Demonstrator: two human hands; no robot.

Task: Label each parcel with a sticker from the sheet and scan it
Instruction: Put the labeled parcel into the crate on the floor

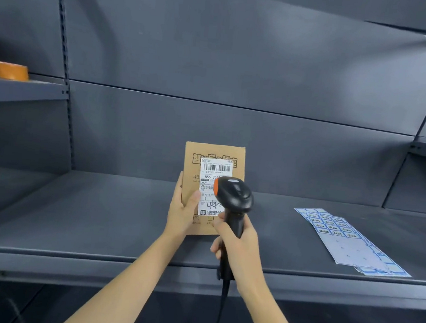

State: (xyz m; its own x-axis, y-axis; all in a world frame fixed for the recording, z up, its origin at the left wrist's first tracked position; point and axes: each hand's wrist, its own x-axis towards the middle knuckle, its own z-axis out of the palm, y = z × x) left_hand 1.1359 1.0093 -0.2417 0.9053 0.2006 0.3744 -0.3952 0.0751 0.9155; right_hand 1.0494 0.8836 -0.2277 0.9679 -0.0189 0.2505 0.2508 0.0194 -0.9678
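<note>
Hands (180, 216) around parcel (193, 164), scanner (234, 196)

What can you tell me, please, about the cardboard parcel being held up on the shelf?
The cardboard parcel is a flat brown box held roughly upright, its lower edge near the grey shelf. A white shipping label with a barcode, printed text and handwriting covers much of its front, over dark printed characters. The left hand holds its left edge, thumb on the front. The black scanner in the right hand hides part of the label.

The label (214, 184) on the box (192, 164) reads "855-855" below its barcode; the brown print above is partly hidden.
</note>
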